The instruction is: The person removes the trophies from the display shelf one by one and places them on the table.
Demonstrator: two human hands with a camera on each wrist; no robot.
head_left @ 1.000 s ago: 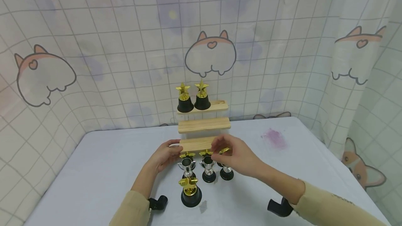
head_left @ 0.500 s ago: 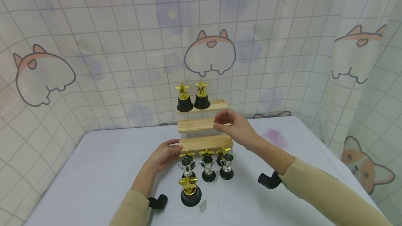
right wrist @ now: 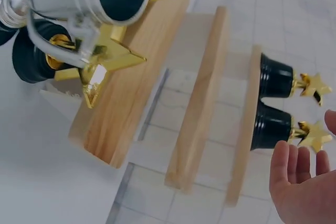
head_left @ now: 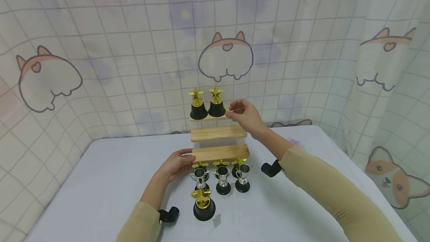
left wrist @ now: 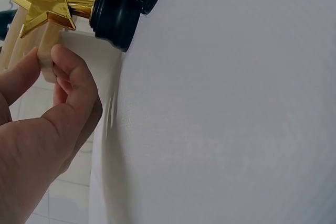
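My left hand [head_left: 176, 165] pinches the left end of the lowest wooden shelf board [head_left: 220, 153] between thumb and fingers; the left wrist view shows this grip beside a gold star trophy [left wrist: 47, 4]. At the top board [head_left: 205, 119], my right hand [head_left: 246, 118] hovers just right of a gold star trophy with a black base [head_left: 216, 109]. Its fingers are loosely bent and hold nothing; whether a fingertip touches the base or board, I cannot tell. A second star trophy [head_left: 198, 111] stands left of that one.
The middle board [head_left: 218, 133] bears nothing. In front of the rack stand three silver cups [head_left: 223, 179], with gold star trophies [head_left: 239, 161] partly hidden behind them. One more star trophy [head_left: 204, 209] stands nearest on the white table [head_left: 97, 193]. A patterned curtain [head_left: 141, 66] hangs behind.
My right hand has risen from beside the right silver cup, past the middle board, to the top board. My left hand has kept its place on the lowest board.
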